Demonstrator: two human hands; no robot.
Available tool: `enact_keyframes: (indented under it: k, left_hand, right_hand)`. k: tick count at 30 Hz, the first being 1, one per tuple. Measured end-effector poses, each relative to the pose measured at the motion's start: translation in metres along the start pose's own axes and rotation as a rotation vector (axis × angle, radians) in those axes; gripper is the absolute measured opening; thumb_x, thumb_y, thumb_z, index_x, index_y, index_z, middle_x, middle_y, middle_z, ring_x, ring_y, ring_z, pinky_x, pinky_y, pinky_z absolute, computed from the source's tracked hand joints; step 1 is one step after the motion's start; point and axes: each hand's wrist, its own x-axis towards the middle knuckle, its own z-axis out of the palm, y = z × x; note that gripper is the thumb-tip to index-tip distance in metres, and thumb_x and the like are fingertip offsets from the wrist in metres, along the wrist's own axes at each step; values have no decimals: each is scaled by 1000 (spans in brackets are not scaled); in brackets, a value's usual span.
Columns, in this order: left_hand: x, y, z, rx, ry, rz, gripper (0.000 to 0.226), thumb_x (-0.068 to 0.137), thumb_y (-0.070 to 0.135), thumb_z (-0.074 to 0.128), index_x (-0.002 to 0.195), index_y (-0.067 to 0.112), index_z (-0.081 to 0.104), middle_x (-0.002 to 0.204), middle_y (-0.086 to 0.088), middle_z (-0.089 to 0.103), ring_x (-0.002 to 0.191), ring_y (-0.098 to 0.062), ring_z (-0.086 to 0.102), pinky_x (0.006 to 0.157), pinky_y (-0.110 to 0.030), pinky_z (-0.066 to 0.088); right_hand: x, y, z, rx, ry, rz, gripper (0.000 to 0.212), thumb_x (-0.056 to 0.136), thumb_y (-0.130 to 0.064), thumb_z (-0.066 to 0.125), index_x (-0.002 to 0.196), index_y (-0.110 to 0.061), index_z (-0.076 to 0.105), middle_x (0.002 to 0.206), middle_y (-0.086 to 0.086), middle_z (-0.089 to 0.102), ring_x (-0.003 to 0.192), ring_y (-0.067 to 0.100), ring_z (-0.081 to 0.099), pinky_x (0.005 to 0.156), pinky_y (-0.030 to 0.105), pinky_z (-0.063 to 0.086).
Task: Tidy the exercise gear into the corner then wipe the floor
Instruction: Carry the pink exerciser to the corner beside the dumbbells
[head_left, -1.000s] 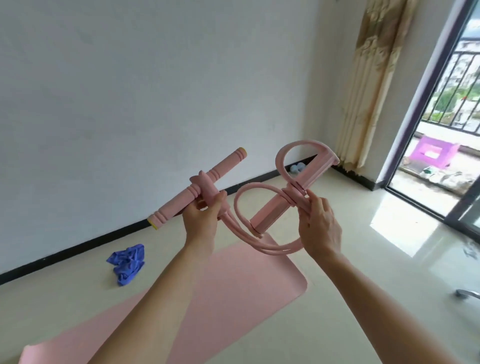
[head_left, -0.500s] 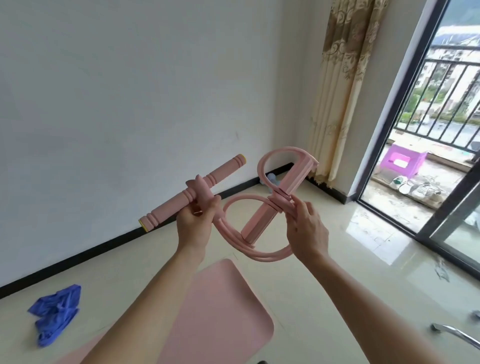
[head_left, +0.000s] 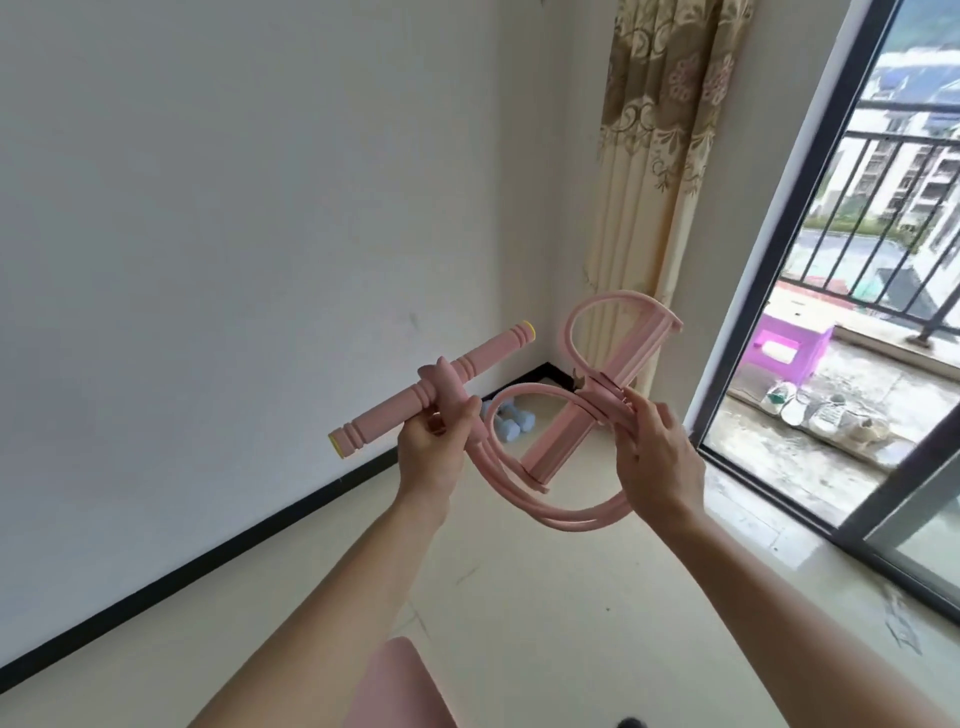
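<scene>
We now see only a corner of the pink mat, and the blue cloth has left view since the earlier frame. We hold the pink pedal puller above the floor facing the corner, with light blue dumbbells now showing there. Our left hand stays closed on its foam handle bar and our right hand stays closed on its tubes.

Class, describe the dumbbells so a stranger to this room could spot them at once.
Find the patterned curtain by the balcony door. In the floor corner to its left lie the dumbbells. They alone are pale blue; the pedal resistance band held in front is pink.
</scene>
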Motion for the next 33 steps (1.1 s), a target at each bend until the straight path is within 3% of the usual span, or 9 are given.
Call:
enact_keyframes:
  k: [6,9,12,16,21,23,27,30,33]
  left_hand:
    - [145,-34,91,57,79,12,29,85,28,75,111,20,65,94,5,74,89,-8,71,85,-32,54]
    - [217,-44,129,120,167,-18,23,87,32,73,106,19,69,97,6,75,94,-9,69,93,-38,55]
    - [266,-47,144,179,226,-55,20,91,37,66,98,19,71,94,6,73,94,-12,67,90,-37,54]
    - [327,-51,144,234,299,-84,21,91,36,65,96,17,71,90,5,74,92,-9,68,74,-23,50]
    - [419,-89,124,212,427,-199,23,85,39,67,86,17,74,83,2,75,90,-19,70,82,-37,57]
    - [460,-112,115,197,469,-276,31,88,39,64,80,11,73,76,-3,72,80,-21,69,76,-35,56]
    - [549,-164,97,173,502,-400,39,92,37,52,77,4,64,66,-18,64,65,-29,63,64,-40,55]
    - [610,-206,84,229,495,-543,33,99,37,45,75,18,58,49,-4,55,44,-21,54,52,-35,47]
    - [654,-234,84,247,463,-655,26,98,31,53,82,12,59,55,-6,58,45,-21,55,50,-31,45]
  right_hand:
    - [154,65,81,32,-105,-34,47,97,-23,59,142,-26,48,122,2,58,109,28,61,71,42,54]
    - [237,84,115,31,-185,-66,48,98,-23,56,144,-26,46,124,1,56,112,25,58,73,40,51]
    - [301,82,143,32,-250,-113,47,98,-24,54,145,-26,46,125,1,55,114,25,56,72,36,46]
    - [374,70,194,21,-376,-169,45,100,-25,50,145,-28,45,127,3,53,116,26,55,69,34,39]
    - [446,60,279,8,-505,-221,44,101,-25,47,145,-28,44,130,1,52,116,26,55,75,35,43]
    - [475,59,321,-10,-550,-216,42,102,-26,45,145,-28,44,131,1,52,115,25,56,77,35,44]
    - [537,57,415,-40,-659,-151,40,101,-25,45,141,-25,48,130,3,53,106,27,58,75,33,41]
    - [583,54,476,-34,-747,-31,41,99,-24,49,140,-21,49,128,5,54,95,23,54,76,31,38]
    - [625,59,527,67,-798,88,42,97,-28,56,138,-21,50,126,2,58,93,16,52,79,30,40]
